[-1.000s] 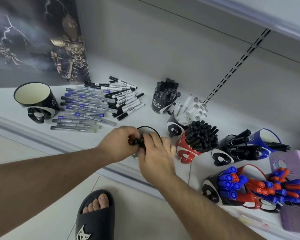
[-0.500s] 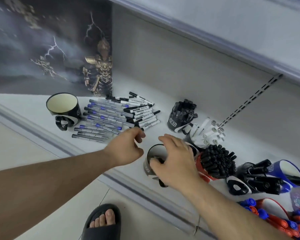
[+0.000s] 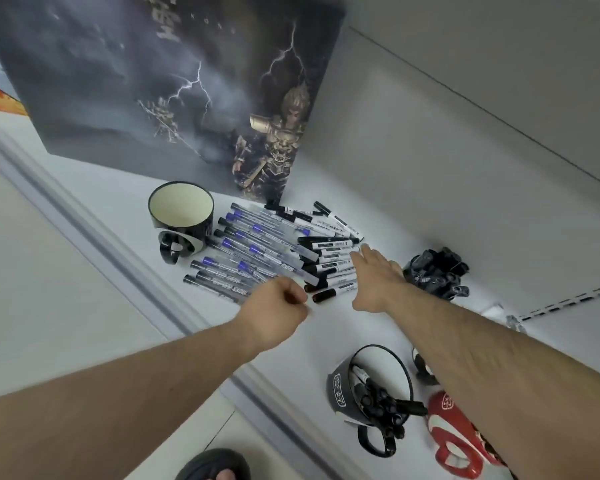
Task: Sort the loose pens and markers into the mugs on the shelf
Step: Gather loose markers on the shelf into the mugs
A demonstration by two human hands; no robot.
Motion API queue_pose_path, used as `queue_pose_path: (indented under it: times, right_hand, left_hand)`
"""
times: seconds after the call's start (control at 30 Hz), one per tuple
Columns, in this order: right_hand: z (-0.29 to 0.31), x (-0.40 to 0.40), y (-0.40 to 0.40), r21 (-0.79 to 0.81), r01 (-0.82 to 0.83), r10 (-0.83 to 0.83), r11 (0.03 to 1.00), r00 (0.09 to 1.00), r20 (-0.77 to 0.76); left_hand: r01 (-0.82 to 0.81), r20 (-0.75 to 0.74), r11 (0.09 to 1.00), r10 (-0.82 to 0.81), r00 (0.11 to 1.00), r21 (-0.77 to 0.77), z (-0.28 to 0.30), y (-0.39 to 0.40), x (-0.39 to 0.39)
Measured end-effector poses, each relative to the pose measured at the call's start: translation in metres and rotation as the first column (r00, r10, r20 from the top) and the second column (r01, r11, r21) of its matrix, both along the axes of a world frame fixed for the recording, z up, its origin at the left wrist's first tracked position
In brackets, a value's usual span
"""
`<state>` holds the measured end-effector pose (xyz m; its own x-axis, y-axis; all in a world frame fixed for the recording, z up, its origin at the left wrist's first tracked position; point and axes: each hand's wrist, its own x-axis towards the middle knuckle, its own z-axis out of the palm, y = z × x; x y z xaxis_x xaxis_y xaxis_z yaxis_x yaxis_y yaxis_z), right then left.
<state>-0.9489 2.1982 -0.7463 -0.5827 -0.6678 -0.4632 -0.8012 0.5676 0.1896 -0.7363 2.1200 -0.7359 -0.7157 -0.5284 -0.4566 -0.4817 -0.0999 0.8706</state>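
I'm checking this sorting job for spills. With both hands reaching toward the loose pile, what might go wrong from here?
1. The right hand comes in flat over the white markers; a sweep may roll them across the shelf.
2. The right forearm passes close above the part-filled black mug and red mug; pulling back could tip one.
3. The pens lie near the shelf's front edge beside the left hand; a nudge may drop some.
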Motion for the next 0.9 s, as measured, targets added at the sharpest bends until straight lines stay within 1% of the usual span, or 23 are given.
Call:
queue_pose_path:
  times: [0.07,0.13,0.3,0.43,0.53,0.67,0.8,0.9]
  right_hand:
    - [-0.006,-0.001,-0.01,0.004,-0.036,0.036,0.999,0.999,0.0]
    - [-0.011,-0.002,-0.015,0.032,-0.055,0.055,0.998,0.998,0.012]
    - [-0.026,-0.001,-0.023,0.116,-0.109,0.109,0.987,0.994,0.013]
    - [-0.035,0.006,-0.02,0.115,-0.117,0.117,0.986,0.993,0.012]
    - [-0.036,0.004,-0.013,0.108,-0.169,0.172,0.98,0.985,-0.026]
    - [-0.035,0.002,-0.002,0.177,-0.23,0.241,0.957,0.969,-0.046]
    - [-0.033,0.004,0.001,0.22,-0.229,0.248,0.948,0.967,-0.062]
    - [-0.036,0.006,0.004,0.219,-0.278,0.302,0.935,0.95,-0.082]
  left_hand:
    - [-0.071,-0.014,0.994,0.073,0.997,0.086,-0.007,0.003,-0.001]
    - [-0.093,-0.014,0.987,0.095,0.995,0.129,-0.012,0.005,-0.001]
    - [-0.106,-0.03,0.983,0.111,0.993,0.147,-0.007,-0.001,0.0]
    - [-0.142,-0.036,0.977,0.149,0.988,0.16,-0.007,-0.005,-0.003]
    - [-0.166,-0.037,0.969,0.176,0.984,0.18,-0.008,0.001,-0.003]
    - [-0.18,-0.039,0.961,0.192,0.981,0.208,-0.012,0.01,-0.005]
    - [-0.172,-0.029,0.958,0.183,0.983,0.231,-0.014,0.018,-0.005]
    - [-0.182,-0.02,0.954,0.192,0.981,0.239,-0.015,0.018,-0.003]
